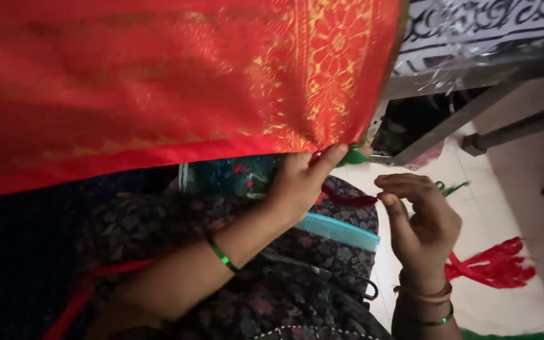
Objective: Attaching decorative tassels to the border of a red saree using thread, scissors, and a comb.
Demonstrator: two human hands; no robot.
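A: What is each of the hands doing?

B: The left hand point(297, 182) pinches the lower corner of the red cloth with the gold woven border point(322, 69), thumb and fingers closed on its edge just where a small green tassel point(352, 155) hangs. The right hand point(420, 220) is half curled, its fingertips drawn together, and a bit of green thread point(451, 187) shows just behind it; whether the fingers actually grip that thread cannot be told from this view

A: And where is the cloth?

B: It fills the upper part of the view, draped over the person's lap, its red hem running slantwise down to the left hand

A: How would it handle?

B: It looks like a light, soft woven fabric, limp and probably a little slippery, so it would sag and slide if held loosely. The border seems denser and firmer than the plain part, which makes the hemmed corner the sound place to take hold, as the left hand does. The tassel is small and fine, and would want fingertips only

A: Anything else about?

B: A teal comb point(338, 232) lies on the lap just below the left hand, with dark scissors point(322, 274) near it, and a red tassel bundle point(492, 264) lies on the tiled floor point(505, 308) beside the right wrist
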